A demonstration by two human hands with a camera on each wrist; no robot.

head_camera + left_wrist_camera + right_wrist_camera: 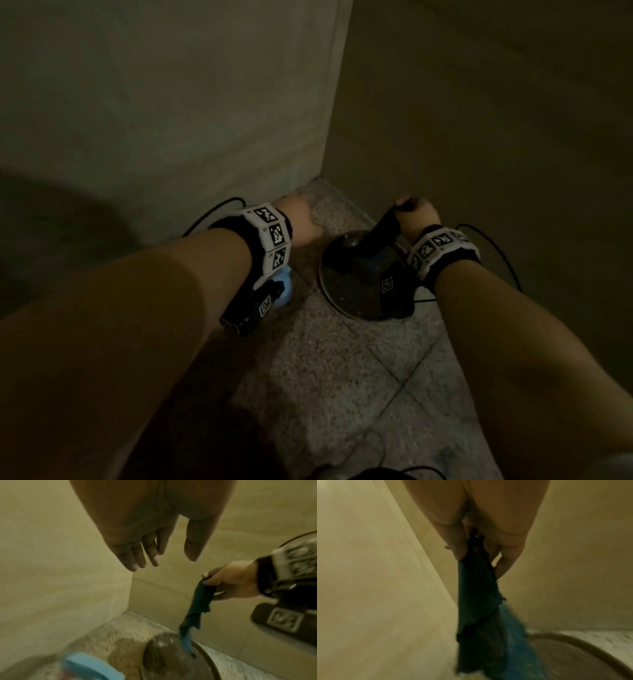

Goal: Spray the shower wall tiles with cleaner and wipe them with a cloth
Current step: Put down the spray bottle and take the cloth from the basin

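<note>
My right hand [416, 212] pinches the top of a dark blue cloth [380, 229] between thumb and fingers. The cloth [200, 601] hangs down, and its lower end reaches into a round metal bowl [349, 274] on the floor. The right wrist view shows the cloth [476, 601] dangling from my right hand [479, 555] over the bowl's rim [573, 642]. My left hand [164, 561] hovers near the wall corner with straight fingers [144, 555], holding nothing. A light blue object [284, 287] sits on the floor under my left wrist; what it is I cannot tell.
Two beige tiled walls [171, 102] [479, 120] meet in a corner just beyond my hands. The floor [342, 377] is speckled grey tile. The place is dim. Black cables run from both wristbands.
</note>
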